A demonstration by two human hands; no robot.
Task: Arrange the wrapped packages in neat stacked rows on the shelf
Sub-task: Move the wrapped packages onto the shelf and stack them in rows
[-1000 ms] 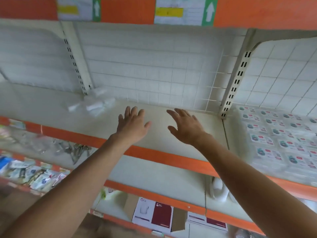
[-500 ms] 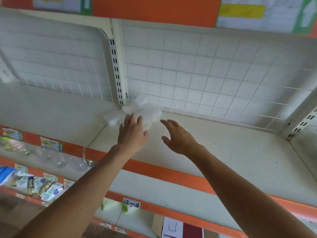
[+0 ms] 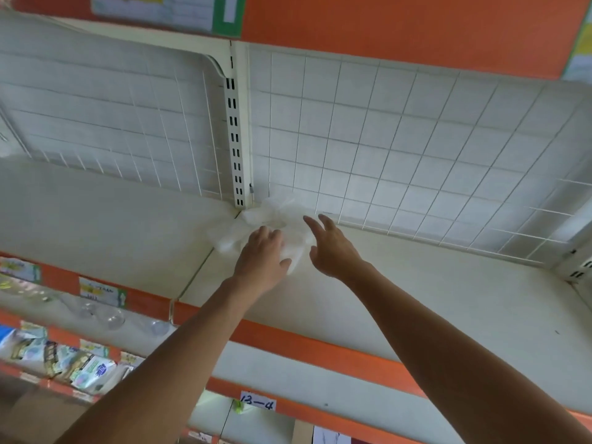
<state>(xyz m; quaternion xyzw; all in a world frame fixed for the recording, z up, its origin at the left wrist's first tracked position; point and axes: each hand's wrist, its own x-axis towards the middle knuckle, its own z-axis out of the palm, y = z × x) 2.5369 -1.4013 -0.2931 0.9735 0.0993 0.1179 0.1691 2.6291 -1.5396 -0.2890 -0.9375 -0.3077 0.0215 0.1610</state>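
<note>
The pale shelf (image 3: 432, 290) spreads wide under both arms, bare to the right of the hands, with its orange front edge (image 3: 320, 350) below the forearms. Behind the hands rises a white wire grid (image 3: 416, 149), and just beyond the left hand a slotted upright (image 3: 236, 139) meets the shelf.

The wrapped packages (image 3: 229, 237) lie as one pale, crinkled bundle at the foot of that upright, at the very back, directly under and ahead of the hands.

The left hand (image 3: 261, 256) lies on top of the bundle, its fingers bent down into the wrap and hidden, so I cannot tell whether it grips. The right hand (image 3: 334, 251) is spread, its fingers (image 3: 312, 221) straight and reaching over the bundle's right side, holding nothing.

The bundle looks light and soft, and the thin film is likely slippery and apt to slump or tear if pinched. Better to cup it from both sides, low, around the bulk rather than by the loose film.
</note>
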